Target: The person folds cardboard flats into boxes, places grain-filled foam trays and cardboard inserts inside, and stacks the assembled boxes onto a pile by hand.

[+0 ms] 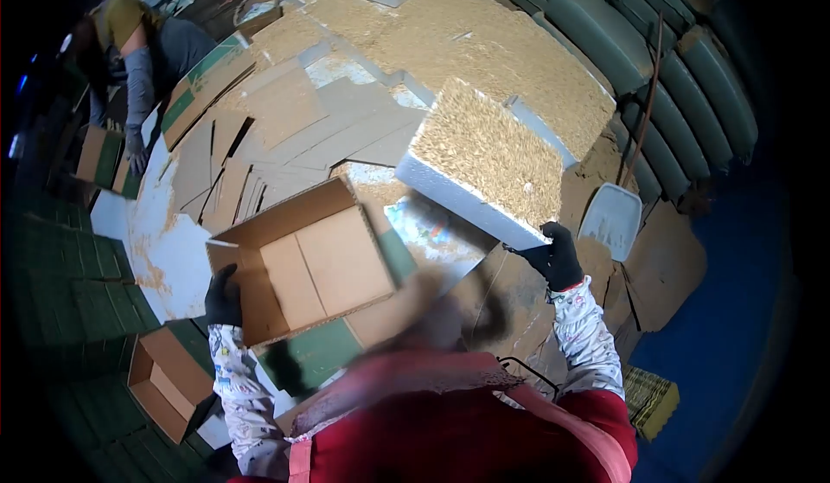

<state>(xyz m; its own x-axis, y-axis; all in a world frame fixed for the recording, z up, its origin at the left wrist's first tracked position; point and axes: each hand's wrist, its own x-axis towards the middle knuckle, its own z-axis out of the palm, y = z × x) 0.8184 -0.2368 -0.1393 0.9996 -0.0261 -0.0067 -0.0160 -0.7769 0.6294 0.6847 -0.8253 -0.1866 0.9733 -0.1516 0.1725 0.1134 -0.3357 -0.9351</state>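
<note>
My left hand [224, 296], in a dark glove, grips the left wall of an open cardboard box [333, 267] whose inside shows bare. In a dark glove too, my right hand [558, 260] holds the near right corner of a white foam block [458, 204]. Its top is covered with a tan, grainy layer [488, 150], and it is tilted above the work surface to the right of the box. A colourful printed sheet [437, 232] lies between the box and the block.
Flat cardboard sheets [346, 120] and more grain-topped blocks [450, 33] lie ahead. At the upper left a co-worker [156, 42] bends over a box. Filled sacks [596, 33] and a white scoop [612, 219] are at right; another open box [169, 379] sits lower left.
</note>
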